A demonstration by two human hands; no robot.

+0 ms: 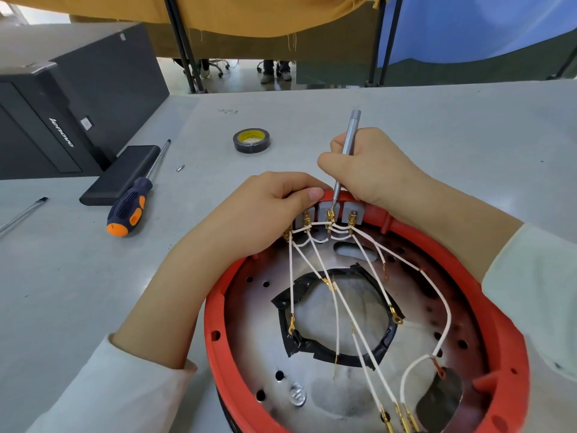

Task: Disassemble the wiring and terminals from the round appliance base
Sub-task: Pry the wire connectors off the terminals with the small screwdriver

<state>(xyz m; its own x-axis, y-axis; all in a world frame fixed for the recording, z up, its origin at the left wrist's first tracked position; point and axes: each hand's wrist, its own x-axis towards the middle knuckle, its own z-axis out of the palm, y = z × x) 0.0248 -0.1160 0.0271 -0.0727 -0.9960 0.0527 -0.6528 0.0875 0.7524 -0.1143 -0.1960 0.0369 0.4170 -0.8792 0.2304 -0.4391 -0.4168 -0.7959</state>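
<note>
1. The round red-rimmed appliance base with a perforated metal plate was seen lying on the grey counter, close to the near edge.
2. The left hand was closed on the far rim of the base, the thumb pressed beside the row of grey terminal blocks.
3. A slim grey metal precision screwdriver was held upright in the right hand, its tip set on a brass terminal of the middle block.
4. White wires with brass lugs were spread from the blocks across the plate.
5. "Lenovo" could be read on the black computer case at the left.
6. A roll of black tape with a yellow label was noted; its print was too small to read.
7. A blue-and-orange-handled screwdriver lay against a flat black box.
</note>
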